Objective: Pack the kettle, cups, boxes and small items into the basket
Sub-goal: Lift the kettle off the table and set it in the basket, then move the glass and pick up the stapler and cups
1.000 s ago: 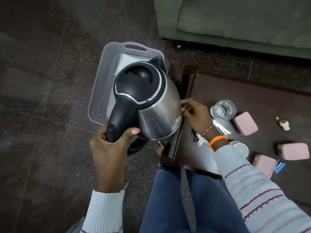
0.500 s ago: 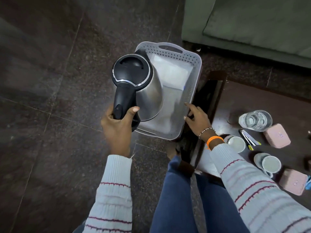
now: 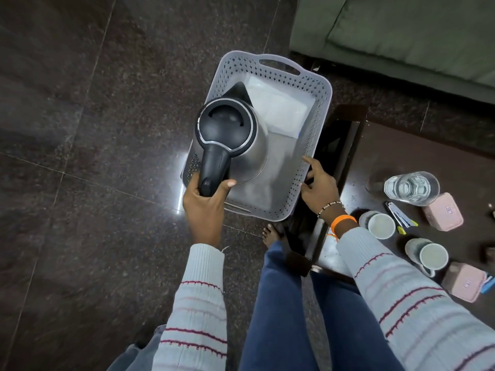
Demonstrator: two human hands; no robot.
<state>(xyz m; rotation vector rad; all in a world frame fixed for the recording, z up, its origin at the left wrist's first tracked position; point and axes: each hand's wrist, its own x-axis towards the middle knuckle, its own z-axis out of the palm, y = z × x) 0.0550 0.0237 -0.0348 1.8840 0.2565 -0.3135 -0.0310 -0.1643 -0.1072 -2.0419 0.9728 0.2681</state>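
Gripping the kettle (image 3: 235, 140) handle with left hand (image 3: 206, 202), inside the basket (image 3: 318, 108). Resting right hand (image 3: 318, 187), fingers relaxed, on basket rim.

We see a green sofa (image 3: 401, 36) at the top right and a dark stone floor (image 3: 80, 129) on the left.

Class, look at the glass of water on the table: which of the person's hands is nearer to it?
Right. The right hand touches the basket rim, just left of the glass; the left hand grips the kettle handle, beyond the basket.
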